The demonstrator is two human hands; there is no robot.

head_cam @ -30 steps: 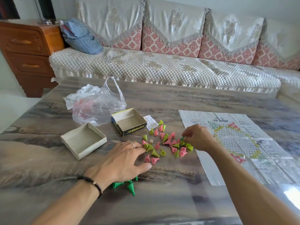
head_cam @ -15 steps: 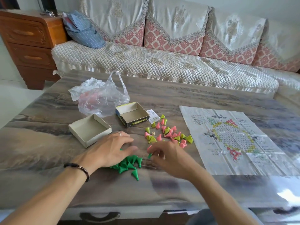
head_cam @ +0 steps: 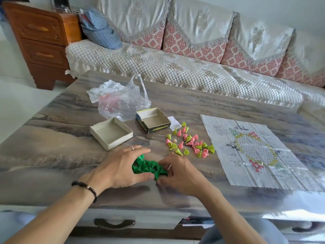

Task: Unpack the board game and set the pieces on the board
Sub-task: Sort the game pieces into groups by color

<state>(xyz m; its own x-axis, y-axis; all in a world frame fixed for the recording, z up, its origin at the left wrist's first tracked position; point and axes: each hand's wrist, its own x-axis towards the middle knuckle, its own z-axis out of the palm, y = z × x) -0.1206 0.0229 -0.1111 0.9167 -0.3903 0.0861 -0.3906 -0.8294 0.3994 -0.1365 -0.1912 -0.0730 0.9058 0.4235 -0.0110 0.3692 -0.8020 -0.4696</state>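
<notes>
Left hand [head_cam: 123, 166] and right hand [head_cam: 177, 175] cup dark green pieces [head_cam: 147, 167], fingers curled around them; box [head_cam: 154, 120] lettering unreadable.

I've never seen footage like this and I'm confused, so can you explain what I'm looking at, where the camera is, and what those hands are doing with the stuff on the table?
There is no machine here: a person wears a wide-angle camera on the head, looking down at both bare hands. The left hand and right hand cup a heap of dark green plastic cone pieces between them on the brown marbled table; their fingers curl round the heap. Beyond lie scattered pink and lime-green cone pieces, two open cardboard box halves, a crumpled clear plastic bag, and, to the right, the unfolded paper game board, which has no pieces on it yet.
</notes>
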